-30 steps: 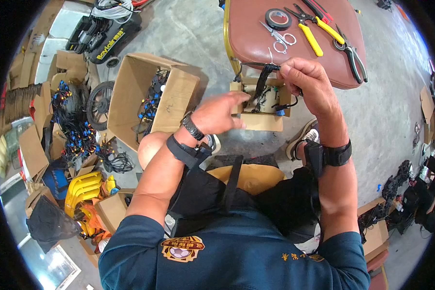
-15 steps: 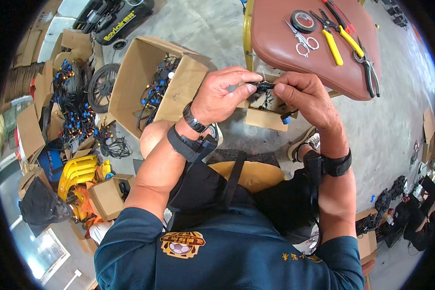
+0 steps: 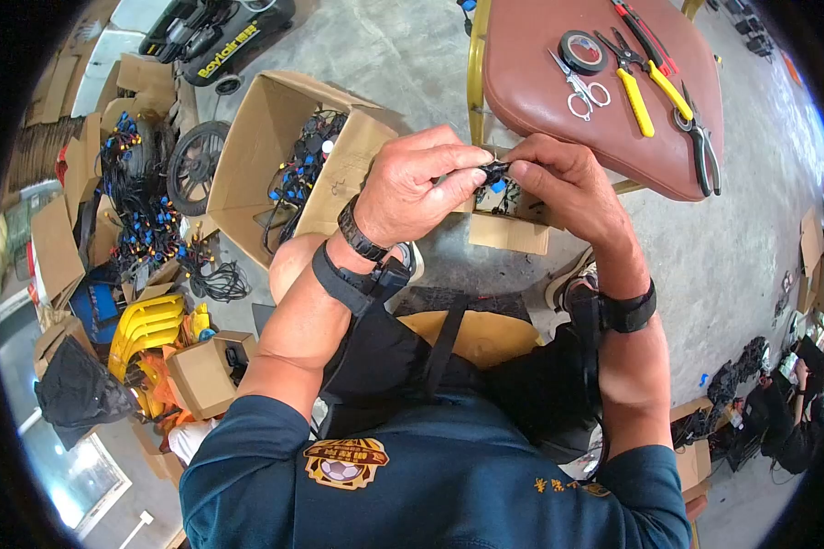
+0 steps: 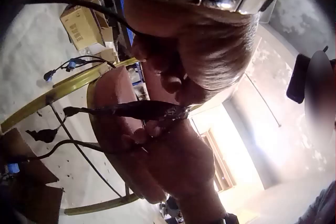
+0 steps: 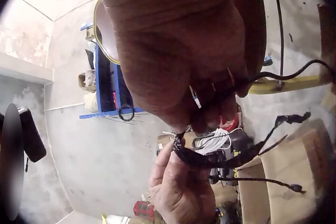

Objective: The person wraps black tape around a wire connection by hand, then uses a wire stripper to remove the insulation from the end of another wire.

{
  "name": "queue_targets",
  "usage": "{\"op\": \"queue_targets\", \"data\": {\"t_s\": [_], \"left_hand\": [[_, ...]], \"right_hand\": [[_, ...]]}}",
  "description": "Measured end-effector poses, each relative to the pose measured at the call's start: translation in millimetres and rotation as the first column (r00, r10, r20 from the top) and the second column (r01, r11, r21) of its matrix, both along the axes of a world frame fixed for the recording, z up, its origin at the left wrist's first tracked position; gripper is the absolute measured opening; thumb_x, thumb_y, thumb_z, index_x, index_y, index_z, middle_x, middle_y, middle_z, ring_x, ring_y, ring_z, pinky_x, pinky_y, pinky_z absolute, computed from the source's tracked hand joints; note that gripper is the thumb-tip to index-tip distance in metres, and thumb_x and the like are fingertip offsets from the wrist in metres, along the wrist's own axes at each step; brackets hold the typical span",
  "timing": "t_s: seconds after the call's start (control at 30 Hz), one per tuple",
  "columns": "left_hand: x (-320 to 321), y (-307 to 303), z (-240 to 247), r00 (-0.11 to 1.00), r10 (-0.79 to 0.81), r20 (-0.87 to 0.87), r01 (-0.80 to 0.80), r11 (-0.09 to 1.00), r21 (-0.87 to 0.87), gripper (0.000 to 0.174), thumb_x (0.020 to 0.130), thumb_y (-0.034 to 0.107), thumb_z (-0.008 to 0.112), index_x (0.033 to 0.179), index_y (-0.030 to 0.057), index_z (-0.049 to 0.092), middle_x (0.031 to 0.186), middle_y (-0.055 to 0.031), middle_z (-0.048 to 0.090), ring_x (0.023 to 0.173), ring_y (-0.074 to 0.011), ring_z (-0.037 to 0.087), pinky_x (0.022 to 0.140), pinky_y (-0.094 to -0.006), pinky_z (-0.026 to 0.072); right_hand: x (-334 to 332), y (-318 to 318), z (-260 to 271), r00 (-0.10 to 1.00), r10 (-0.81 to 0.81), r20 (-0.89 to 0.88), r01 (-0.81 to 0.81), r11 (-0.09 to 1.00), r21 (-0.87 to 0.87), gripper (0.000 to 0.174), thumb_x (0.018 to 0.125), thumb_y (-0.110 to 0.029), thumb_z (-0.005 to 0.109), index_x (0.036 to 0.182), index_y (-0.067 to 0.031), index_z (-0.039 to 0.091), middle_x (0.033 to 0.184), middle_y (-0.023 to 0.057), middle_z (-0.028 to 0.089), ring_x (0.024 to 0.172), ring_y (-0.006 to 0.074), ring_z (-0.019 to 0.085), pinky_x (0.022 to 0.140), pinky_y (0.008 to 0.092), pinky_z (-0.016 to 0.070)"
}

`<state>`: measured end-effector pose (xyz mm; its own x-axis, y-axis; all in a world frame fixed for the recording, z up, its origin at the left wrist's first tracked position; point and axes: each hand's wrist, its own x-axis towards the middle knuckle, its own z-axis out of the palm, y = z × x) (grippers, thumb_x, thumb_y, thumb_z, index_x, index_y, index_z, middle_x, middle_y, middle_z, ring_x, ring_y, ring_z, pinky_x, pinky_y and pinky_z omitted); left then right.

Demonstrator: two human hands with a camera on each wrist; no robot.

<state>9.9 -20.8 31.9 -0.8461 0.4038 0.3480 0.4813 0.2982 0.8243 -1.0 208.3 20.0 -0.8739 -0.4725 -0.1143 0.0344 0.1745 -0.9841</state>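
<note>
I find the cable [image 3: 494, 172] between the hands, above a small box [image 3: 508, 235]. The left hand [image 3: 410, 183] pinches it between thumb and fingers; the right hand [image 3: 566, 188] pinches it just beside. The head view leaves most of it hidden by fingers; the left wrist view shows me a black, taped length with thinner ends. Only the right wrist view gives me the blue shelf [image 5: 107, 85] clearly. Yellow lettering on a black case [image 3: 224, 55] reads, as near as I can tell, "Baylair"; the wording on the shirt crest [image 3: 346, 465] I cannot make out. On the brown chair seat [image 3: 522, 73] I note tape [image 3: 566, 55], scissors [image 3: 580, 91] and yellow-handled pliers [image 3: 635, 102]. The floor [image 3: 687, 302] is grey and scuffed; a carton [image 3: 348, 183] beside the left hand holds wires [image 3: 300, 174].
</note>
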Motion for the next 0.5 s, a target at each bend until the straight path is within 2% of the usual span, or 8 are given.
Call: {"op": "queue_targets", "data": {"t_s": [0.1,0.17,0.27,0.5], "left_hand": [[0.1,-0.6,-0.2,0.999,0.014,0.033,-0.014,1.000,-0.010,0.018,0.079,-0.002,0.071,0.097,0.0024,0.071,0.074,-0.0049,0.059,0.063,-0.0150,0.056,0.056,-0.0275,0.0435],[0.0,-0.8,-1.1,0.999,0.015,0.048,-0.015,1.000,-0.011,0.019,0.079,-0.003,0.071,0.098,0.0018,0.070,0.075,-0.0029,0.059,0.063,-0.0103,0.054,0.056,-0.0244,0.0415],[2.0,2.1,0.0,0.985,0.055,0.163,-0.062,0.997,0.040,0.015,0.078,-0.003,0.072,0.092,0.0018,0.069,0.074,-0.0019,0.059,0.063,-0.0083,0.052,0.055,-0.0236,0.0402],[-1.1,-2.7,-7.8,0.983,0.005,0.182,-0.016,0.998,0.058,0.013,0.077,-0.003,0.073,0.088,0.0017,0.068,0.075,-0.0023,0.060,0.063,-0.0091,0.054,0.055,-0.0239,0.0403]], "right_hand": [[0.2,-5.6,-4.1,0.998,-0.048,-0.045,0.045,0.997,-0.062,0.023,0.090,-0.015,0.064,0.105,0.0010,0.068,0.090,0.0045,0.064,0.084,0.0115,0.057,0.076,0.0271,0.0473],[-0.9,-5.6,-5.9,0.999,-0.050,0.014,0.050,0.996,-0.067,0.024,0.089,-0.015,0.064,0.106,0.0012,0.068,0.091,0.0050,0.065,0.085,0.0118,0.058,0.078,0.0278,0.0482],[-4.0,-6.4,-4.0,0.998,-0.040,0.048,0.043,0.997,-0.057,0.025,0.087,-0.015,0.065,0.106,0.0017,0.068,0.092,0.0057,0.065,0.085,0.0118,0.059,0.077,0.0287,0.0491],[-7.3,-6.8,-1.4,0.995,0.009,0.095,-0.007,1.000,-0.026,0.022,0.085,-0.012,0.067,0.102,0.0028,0.068,0.090,0.0063,0.067,0.084,0.0115,0.060,0.076,0.0286,0.0499]]}}
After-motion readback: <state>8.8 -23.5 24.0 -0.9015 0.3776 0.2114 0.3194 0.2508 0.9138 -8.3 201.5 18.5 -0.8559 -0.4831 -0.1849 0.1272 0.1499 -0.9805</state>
